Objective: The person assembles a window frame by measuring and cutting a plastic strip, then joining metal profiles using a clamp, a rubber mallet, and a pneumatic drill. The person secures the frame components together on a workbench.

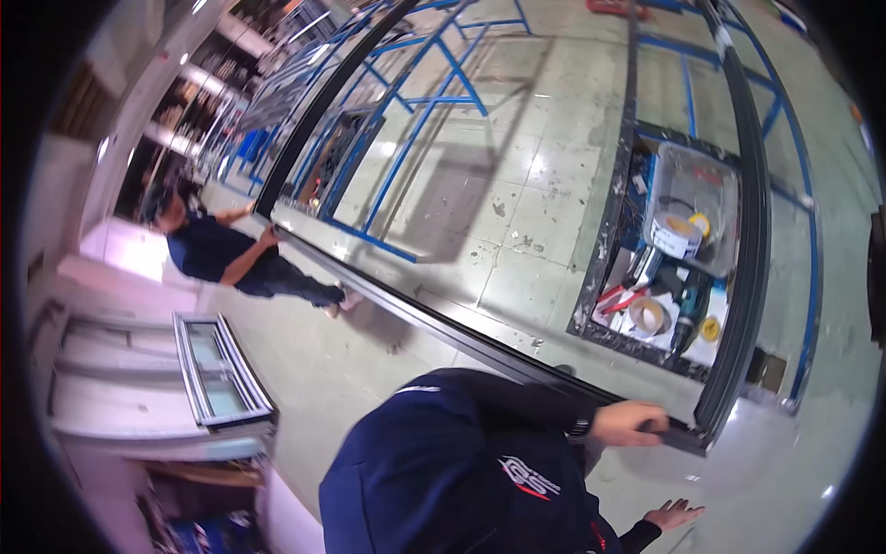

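Note:
A large black metal window or door frame (517,362) spans the view, its long bars joined at corners. My left hand (632,423), with a black band at the wrist, is closed round the bar close to the near right corner; a small dark part shows by the fingertips. Below it, off the frame, my right hand (672,515) is held out with the fingers apart and nothing in it. A co-worker (217,245) in dark clothes stands at the far left corner, with both hands on the frame there.
Blue metal trestles (452,69) stand under and beyond the frame. Through its right end shows a tool shelf (600,334) with a clear plastic bin (724,175), a drill (688,309), a tape roll (649,316) and red-handled pliers (623,302). A smaller window (221,369) is at left.

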### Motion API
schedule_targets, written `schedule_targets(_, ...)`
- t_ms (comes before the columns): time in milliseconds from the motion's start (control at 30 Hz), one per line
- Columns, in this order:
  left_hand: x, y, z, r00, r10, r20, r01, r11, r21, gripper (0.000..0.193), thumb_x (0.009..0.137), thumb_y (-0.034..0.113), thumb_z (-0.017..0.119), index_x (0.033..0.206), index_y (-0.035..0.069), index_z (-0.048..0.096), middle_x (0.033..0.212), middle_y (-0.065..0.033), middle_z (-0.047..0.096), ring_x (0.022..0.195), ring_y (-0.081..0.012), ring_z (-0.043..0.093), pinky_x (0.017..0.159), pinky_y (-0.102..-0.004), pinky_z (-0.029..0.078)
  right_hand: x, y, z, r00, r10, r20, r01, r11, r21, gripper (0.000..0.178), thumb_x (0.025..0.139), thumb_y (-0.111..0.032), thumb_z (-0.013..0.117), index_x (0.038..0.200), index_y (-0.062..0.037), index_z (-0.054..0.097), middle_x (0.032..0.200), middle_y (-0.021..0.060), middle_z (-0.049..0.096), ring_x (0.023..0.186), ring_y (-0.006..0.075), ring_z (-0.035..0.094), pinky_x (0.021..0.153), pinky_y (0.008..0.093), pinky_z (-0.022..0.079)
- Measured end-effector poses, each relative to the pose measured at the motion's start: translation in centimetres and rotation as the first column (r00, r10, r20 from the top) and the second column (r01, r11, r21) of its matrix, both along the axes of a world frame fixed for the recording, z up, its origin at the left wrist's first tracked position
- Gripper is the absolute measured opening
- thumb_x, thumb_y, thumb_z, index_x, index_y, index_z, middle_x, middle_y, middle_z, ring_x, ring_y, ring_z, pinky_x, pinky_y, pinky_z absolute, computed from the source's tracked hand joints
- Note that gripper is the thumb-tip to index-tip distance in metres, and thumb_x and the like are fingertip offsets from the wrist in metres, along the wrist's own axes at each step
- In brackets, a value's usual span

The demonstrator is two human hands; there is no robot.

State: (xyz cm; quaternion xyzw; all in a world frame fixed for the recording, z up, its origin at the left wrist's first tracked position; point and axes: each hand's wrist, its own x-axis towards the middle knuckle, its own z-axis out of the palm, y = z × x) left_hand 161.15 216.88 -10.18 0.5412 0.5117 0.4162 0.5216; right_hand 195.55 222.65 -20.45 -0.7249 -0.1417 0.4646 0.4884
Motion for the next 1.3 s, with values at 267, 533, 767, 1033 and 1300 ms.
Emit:
schedule_targets(267,-2.3,-9.9,3.0,0.748,0.632,-0.2,-0.655,0.659,-0.369,0.045,0.094,0.042,0.063,0.095,-0.003,0.067,0.076,-0.0086,0.069,0.067,-0.0148,0.067,0.058,-0.0291,0.053,-4.9,21.3,-0.9,0.437,0.899,-0.016,-0.898,0.438,0.041,0.061,0.099,-0.045,0.051,0.143,-0.0026,0.044,0.136,0.0113,0.055,0.122,0.0209,0.052,0.106,0.0366,0.035)
schedule_targets(533,12.4,-4.7,-4.5,-0.108,0.89,0.443,-0.562,0.313,-0.766,0.082,0.089,0.071,0.051,0.132,0.001,0.05,0.124,-0.0189,0.06,0.114,-0.0262,0.059,0.097,-0.0415,0.047,-16.9,23.7,0.8,-0.168,0.71,0.684,-0.975,-0.222,-0.01,0.077,0.08,-0.046,0.076,0.129,0.0079,0.052,0.127,0.0266,0.06,0.12,0.0371,0.057,0.103,0.0419,0.043)
schedule_targets(767,15.7,6.2,-5.6,-0.494,0.743,0.452,-0.7,-0.031,-0.714,0.043,0.089,0.047,0.058,0.109,0.009,0.059,0.107,-0.0047,0.063,0.098,-0.0211,0.061,0.087,-0.0371,0.048,-15.8,25.0,5.0,-0.293,0.855,0.427,-0.926,-0.143,-0.349,0.059,0.071,-0.039,0.071,0.111,0.0039,0.063,0.107,0.0266,0.068,0.107,0.0389,0.064,0.093,0.043,0.051)
schedule_targets(1033,16.5,6.2,-6.3,-0.496,0.766,0.41,-0.696,-0.068,-0.715,0.036,0.085,0.042,0.057,0.099,0.01,0.058,0.098,-0.0042,0.062,0.095,-0.0228,0.059,0.087,-0.0369,0.045,-15.6,24.9,5.3,-0.321,0.833,0.45,-0.921,-0.163,-0.355,0.053,0.072,-0.035,0.07,0.108,0.0026,0.065,0.104,0.0253,0.069,0.102,0.0387,0.066,0.09,0.0422,0.052)
schedule_targets(1300,15.1,6.2,-9.2,-0.489,0.804,0.338,-0.667,-0.095,-0.739,0.037,0.084,0.047,0.057,0.102,0.015,0.058,0.102,-0.0006,0.062,0.094,-0.019,0.06,0.079,-0.0344,0.046,-15.4,24.5,5.5,-0.279,0.848,0.45,-0.933,-0.128,-0.337,0.054,0.073,-0.037,0.069,0.108,0.003,0.064,0.105,0.0258,0.068,0.103,0.0391,0.065,0.091,0.0437,0.051)
